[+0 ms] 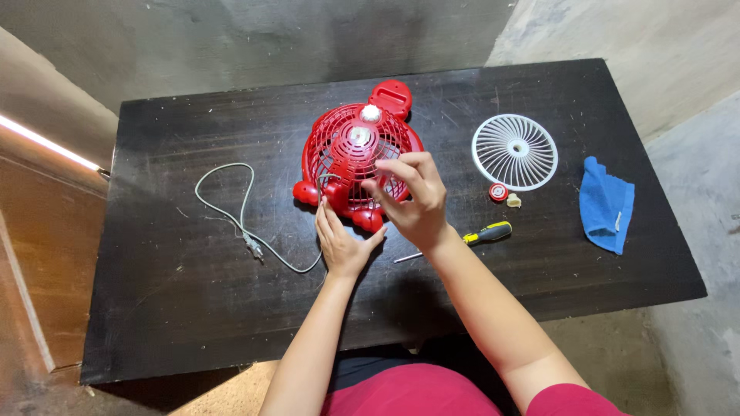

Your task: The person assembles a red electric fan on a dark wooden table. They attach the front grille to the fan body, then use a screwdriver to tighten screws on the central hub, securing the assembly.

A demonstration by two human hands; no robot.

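Note:
A small red table fan (pixel 356 146) lies on its back on the dark wooden table (pixel 177 293), its rear grille and white motor hub facing up. My left hand (pixel 339 239) grips the fan's near lower edge from below. Over the near right part of the grille, my right hand (pixel 412 196) hovers with its fingers curled, touching the fan. The fan's grey power cord (pixel 231 212) loops across the table to the left and ends in a plug.
To the right lie a white fan grille (pixel 514 151), a small red-and-white cap (pixel 499 192), a tiny pale part (pixel 513 201), a yellow-and-black screwdriver (pixel 482 235) and a blue cloth (pixel 606 203). Concrete walls surround the table.

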